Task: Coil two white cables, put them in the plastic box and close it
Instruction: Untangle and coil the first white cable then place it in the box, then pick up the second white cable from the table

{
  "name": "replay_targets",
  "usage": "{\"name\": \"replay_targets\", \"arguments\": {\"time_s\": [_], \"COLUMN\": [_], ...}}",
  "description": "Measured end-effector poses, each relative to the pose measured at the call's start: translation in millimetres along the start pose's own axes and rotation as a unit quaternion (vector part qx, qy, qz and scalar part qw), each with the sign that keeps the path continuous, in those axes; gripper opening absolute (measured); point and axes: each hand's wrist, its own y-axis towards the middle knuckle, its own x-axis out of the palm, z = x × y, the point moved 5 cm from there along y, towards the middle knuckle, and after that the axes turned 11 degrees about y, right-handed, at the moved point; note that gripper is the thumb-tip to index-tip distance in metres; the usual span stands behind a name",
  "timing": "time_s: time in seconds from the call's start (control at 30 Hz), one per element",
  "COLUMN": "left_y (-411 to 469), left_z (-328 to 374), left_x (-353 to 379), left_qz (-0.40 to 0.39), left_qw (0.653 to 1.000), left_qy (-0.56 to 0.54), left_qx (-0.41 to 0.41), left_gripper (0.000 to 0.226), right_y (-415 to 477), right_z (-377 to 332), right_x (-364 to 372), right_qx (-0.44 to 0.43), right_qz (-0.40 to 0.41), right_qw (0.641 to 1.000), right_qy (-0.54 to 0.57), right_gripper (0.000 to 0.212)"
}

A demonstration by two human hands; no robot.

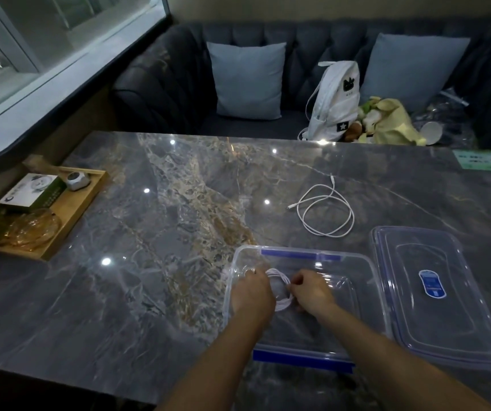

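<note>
1. Marble table: dark grey w/ tan veining, glossy, ceiling lights reflected; big bare stretch across centre and left-front; near edge runs along bottom left of view; far edge meets a dark tufted sofa.
2. Left side: wooden tray sits near the table's left edge, holding a green-white box, an amber glass dish and a small grey-white item I can't identify.
3. Clear plastic box: open, near the front edge, right of centre; blue latches on far and near rims; walls see-through.
4. Lid: lies flat just right of the box, apart from it or barely touching, can't tell; blue label near its middle.
5. Coiled white cable: tight multi-loop ring, inside the box at its left part, between both hands.
6. Left hand: reaches over the box's left wall; fingers curled on the coil's left side, gripping it.
7. Right hand: inside the box; fingertips pinched on the coil's right side.
8. Second white cable: loose, uncoiled loops on the table beyond the box, well apart from both hands; both plugs free.
9. Sofa holds two blue cushions, a white backpack and a yellow bag; green card at the table's far right corner.
</note>
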Motion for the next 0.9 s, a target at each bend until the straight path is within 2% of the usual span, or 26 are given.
{"name": "replay_targets", "arguments": {"time_s": [0.23, 0.37, 0.47, 0.57, 0.67, 0.8, 0.9], "left_y": [3.6, 3.3, 0.8, 0.6, 6.3, 28.3, 51.1], "left_z": [0.2, 2.0, 4.8, 12.7, 25.8, 49.2, 67.7], "left_x": [-0.3, -10.9, -29.6, -59.6, -95.0, -135.1, -147.7], "left_qz": [-0.033, -0.047, -0.048, -0.021, 0.016, 0.084, 0.120], "left_qw": [0.999, 0.998, 0.998, 0.999, 0.994, 0.984, 0.977], "left_qy": [-0.021, -0.027, -0.028, -0.039, -0.097, -0.135, -0.124], "left_qx": [-0.011, -0.008, 0.007, 0.025, 0.047, 0.087, 0.128], "left_gripper": [0.031, 0.034, 0.037, 0.036, 0.036, 0.032, 0.027], "right_y": [-1.3, -7.5, -14.2, -20.5, -21.6, 0.5, 28.5], "right_z": [-5.2, -12.1, -21.0, -40.0, -67.4, -95.4, -98.9], "right_x": [0.6, -3.8, -12.0, -25.0, -46.1, -92.2, -122.0], "right_qx": [-0.022, -0.042, -0.056, -0.103, -0.175, -0.233, -0.243], "right_qz": [-0.020, -0.049, -0.079, -0.119, -0.152, -0.092, -0.015], "right_qw": [0.996, 0.988, 0.982, 0.970, 0.959, 0.966, 0.969], "right_qy": [-0.081, -0.140, -0.161, -0.185, -0.160, -0.058, -0.049], "right_gripper": [0.018, 0.027, 0.025, 0.020, 0.016, 0.009, 0.003]}}
